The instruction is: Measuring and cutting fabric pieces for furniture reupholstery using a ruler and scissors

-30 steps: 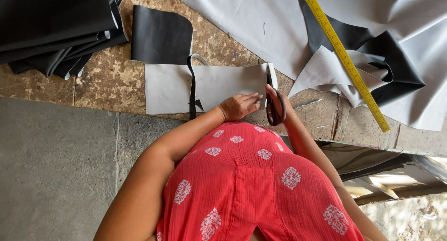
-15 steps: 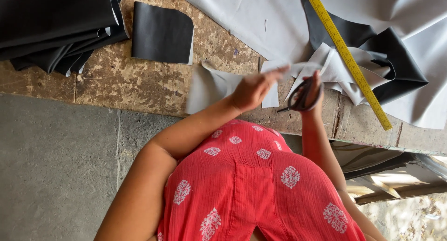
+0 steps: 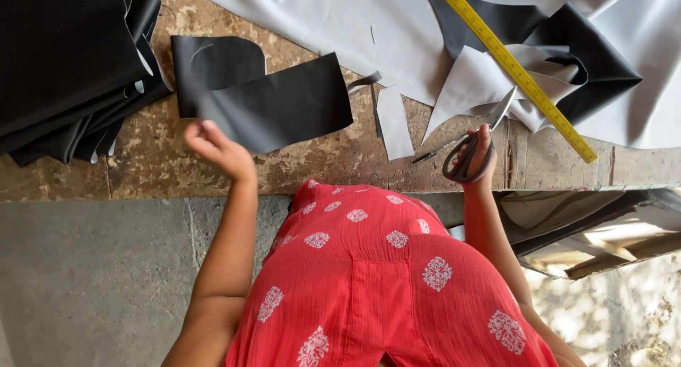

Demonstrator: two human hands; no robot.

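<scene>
Rough, stained plywood serves as the cutting table (image 3: 333,161), seen from above the worker's red printed dress (image 3: 383,282). On it lies a black cut piece (image 3: 284,101), flat and slightly overlapping a second black piece (image 3: 213,65) with a rounded corner. The left hand (image 3: 216,147) hovers at the lower left edge of the nearer piece, fingers loosely curled and holding nothing; whether they touch the material cannot be told from the blur. The right hand (image 3: 479,151) grips a pair of scissors (image 3: 472,136) by their dark handles, fingers closed through the loops, blades parted and pointing up toward a yellow measuring stick (image 3: 518,73) that runs diagonally across the material. A narrow grey offcut (image 3: 394,122) lies between the black piece and the scissors, and a thin dark strip (image 3: 363,81) lies beside it. Behind them spreads a large grey sheet (image 3: 319,19), folded back at right to show its black underside (image 3: 589,62). A stack of folded black material (image 3: 64,62) fills the upper left corner. Below the table edge runs a grey concrete floor (image 3: 92,282); at right, boards (image 3: 603,232) sit in sunlight under the table.
</scene>
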